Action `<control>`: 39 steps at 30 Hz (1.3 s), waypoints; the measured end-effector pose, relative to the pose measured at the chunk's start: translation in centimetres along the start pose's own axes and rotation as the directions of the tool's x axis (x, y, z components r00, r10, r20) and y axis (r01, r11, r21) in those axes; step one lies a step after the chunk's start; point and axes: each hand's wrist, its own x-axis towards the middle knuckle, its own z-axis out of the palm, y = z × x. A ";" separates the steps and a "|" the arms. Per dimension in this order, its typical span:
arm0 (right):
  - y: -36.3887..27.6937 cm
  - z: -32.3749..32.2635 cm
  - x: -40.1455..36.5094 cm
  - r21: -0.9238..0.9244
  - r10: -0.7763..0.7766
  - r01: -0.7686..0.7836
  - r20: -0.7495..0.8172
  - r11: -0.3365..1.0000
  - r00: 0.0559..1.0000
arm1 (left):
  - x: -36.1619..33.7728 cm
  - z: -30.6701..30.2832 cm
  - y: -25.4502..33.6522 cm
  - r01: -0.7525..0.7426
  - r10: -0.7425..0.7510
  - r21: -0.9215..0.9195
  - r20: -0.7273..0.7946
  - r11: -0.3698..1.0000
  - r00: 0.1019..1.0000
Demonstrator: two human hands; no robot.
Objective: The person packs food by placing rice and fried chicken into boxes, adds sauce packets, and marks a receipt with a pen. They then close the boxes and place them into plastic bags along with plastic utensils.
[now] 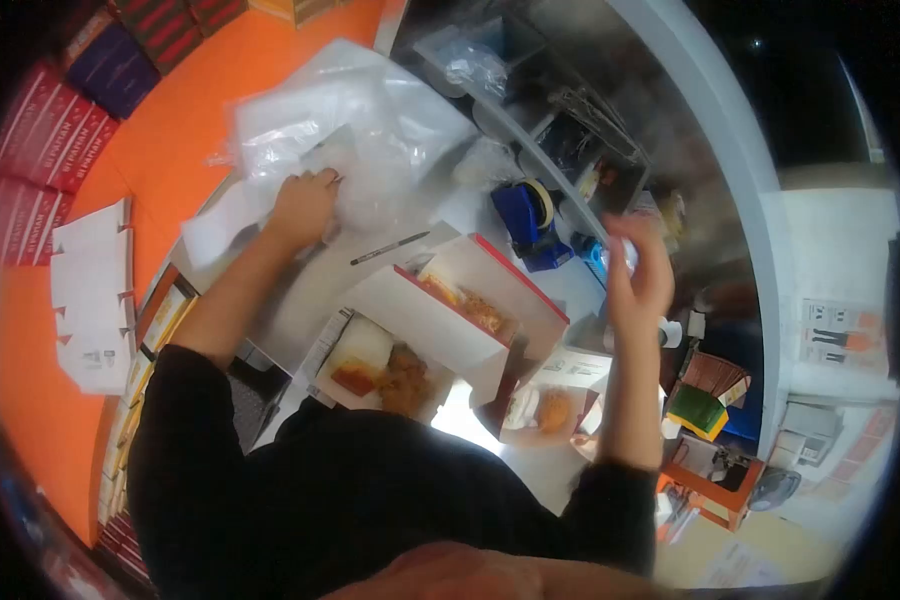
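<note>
My left hand (305, 208) is at the near edge of a heap of clear plastic bags (315, 95), its fingers closed on a bag's thin film. My right hand (638, 285) is raised over the right side of the counter, fingers curled round something small, whitish and shiny that I cannot make out. Between my arms stand open food boxes: one with rice and fried food (365, 355), a red-edged one with food (470, 300), and another holding a fried piece (553, 408). A black pen (390, 247) lies beyond them.
A blue tape dispenser (520, 220) stands beyond the boxes, near a metal shelf (530, 150) of small items. Red printed boxes (45, 130) are stacked at far left, near a flat white carton (92, 300). An orange-framed box (715, 475) is at right.
</note>
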 end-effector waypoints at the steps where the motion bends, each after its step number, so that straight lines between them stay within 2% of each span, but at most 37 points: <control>1: 1.6 2.8 2.7 0.042 -0.032 0.025 0.158 0.999 0.987 | 0.6 -0.2 -0.3 0.010 -0.010 -0.097 0.004 0.995 1.000; 2: 3.2 6.0 4.8 0.055 -0.172 0.163 0.372 0.985 0.912 | 1.2 0.4 -1.1 0.011 -0.010 -0.112 0.012 0.994 1.000; 3: 4.9 9.6 5.8 0.113 -0.271 0.250 0.534 0.962 0.801 | 1.7 1.0 -2.1 -0.034 0.016 -0.171 -0.104 0.985 0.994; 4: 6.6 13.1 5.8 0.128 -0.269 0.260 0.726 0.957 0.633 | 2.3 1.5 -2.9 -0.080 0.029 -0.221 -0.225 0.972 0.974; 5: 8.8 17.2 4.8 0.143 -0.300 0.341 0.828 0.929 0.473 | 2.4 2.0 -3.3 -0.070 0.016 -0.230 -0.229 0.971 0.973; 6: 7.5 19.0 4.7 0.100 -0.195 0.328 0.942 0.939 0.271 | 2.4 2.6 -3.6 -0.097 0.044 -0.234 -0.223 0.967 0.974; 8: 7.6 23.1 3.3 0.168 -0.221 0.450 0.973 0.877 0.066 | 2.6 4.1 -4.3 -0.116 0.066 -0.239 -0.210 0.964 0.976; 9: 7.3 24.3 3.4 0.178 -0.227 0.451 0.972 0.874 0.058 | 3.0 4.8 -4.4 -0.153 0.109 -0.187 -0.227 0.970 0.968; 11: 6.8 25.8 4.1 0.176 -0.160 0.504 0.984 0.846 -0.074 | 2.8 5.4 -4.8 -0.178 0.142 -0.131 -0.242 0.975 0.960; 12: 6.5 25.7 4.4 0.184 -0.167 0.512 0.983 0.839 -0.080 | 2.5 4.2 -4.3 -0.133 0.104 -0.169 -0.169 0.977 0.980; 13: 6.3 25.2 4.8 0.116 -0.106 0.575 0.993 0.810 -0.050 | 2.1 2.8 -3.7 -0.093 0.074 -0.202 -0.097 0.975 0.993; 14: 6.3 24.0 5.0 0.039 -0.041 0.629 0.999 0.776 -0.011 | 1.2 1.2 -3.1 -0.100 0.081 -0.197 -0.103 0.975 0.991; 15: 6.8 22.1 5.4 0.029 -0.040 0.628 0.999 0.778 0.003 | -0.1 -0.4 -2.1 -0.033 0.033 -0.155 -0.007 0.987 0.999; 16: 7.4 19.9 6.2 0.020 -0.091 0.620 0.992 0.784 0.083 | -1.4 -1.7 -1.3 0.032 -0.024 -0.099 0.086 0.995 0.996; 17: 7.4 18.4 6.8 0.010 -0.145 0.615 0.975 0.789 0.170 | -2.6 -2.2 -1.1 0.024 -0.018 -0.075 0.074 0.997 0.997; 19: 7.9 18.1 6.5 -0.055 -0.133 0.609 0.957 0.792 0.259 | -4.3 -2.4 -0.8 0.109 -0.110 0.017 0.141 0.994 0.984; 21: 8.5 19.1 6.7 -0.130 -0.118 0.616 0.931 0.777 0.344 | -5.3 -3.2 0.6 0.078 -0.085 0.072 0.093 0.994 0.992; 23: 7.9 21.7 5.7 -0.207 0.034 0.608 0.958 0.766 0.284 | -4.8 -2.1 1.2 0.065 -0.071 0.106 0.060 0.992 0.996; 24: 7.8 22.3 5.4 -0.210 0.033 0.613 0.957 0.762 0.287 | -4.4 -1.2 1.5 0.084 -0.081 0.089 -0.030 0.992 0.996; 25: 7.8 23.2 4.9 -0.089 -0.093 0.623 0.963 0.777 0.254 | -3.8 -0.1 1.3 0.101 -0.093 0.066 -0.112 0.993 0.989; 26: 8.0 24.3 4.7 0.035 -0.215 0.626 0.953 0.779 0.213 | -2.6 0.7 0.2 0.117 -0.113 0.052 -0.072 0.992 0.991; 27: 8.6 26.1 4.8 0.044 -0.191 0.615 0.966 0.788 0.176 | -1.3 1.9 -1.2 0.120 -0.119 0.013 -0.044 0.993 0.992; 30: 8.0 27.8 4.9 0.067 -0.170 0.614 0.979 0.786 0.110 | 0.1 2.1 -3.3 0.040 -0.046 -0.058 -0.111 0.998 0.993; 33: 8.1 27.7 5.3 0.100 -0.220 0.619 0.968 0.779 0.121 | 1.8 2.7 -4.3 0.019 -0.028 -0.068 -0.138 0.998 0.990; 35: 8.4 27.3 4.8 0.038 -0.196 0.559 0.954 0.828 0.225 | 1.8 2.5 -4.0 0.017 -0.027 -0.071 -0.151 0.997 0.988; 36: 8.2 26.9 4.5 0.038 -0.196 0.556 0.954 0.830 0.228 | 1.8 2.1 -3.9 0.016 -0.025 -0.060 -0.166 0.998 0.986; 38: 7.9 26.0 4.2 -0.045 -0.127 0.523 0.949 0.851 0.288 | 1.9 2.1 -3.9 0.024 -0.025 -0.013 -0.152 1.000 0.988; 39: 8.0 25.7 4.3 -0.080 -0.076 0.528 0.961 0.846 0.267 | 1.8 2.4 -3.9 0.036 -0.032 0.024 -0.131 0.999 0.991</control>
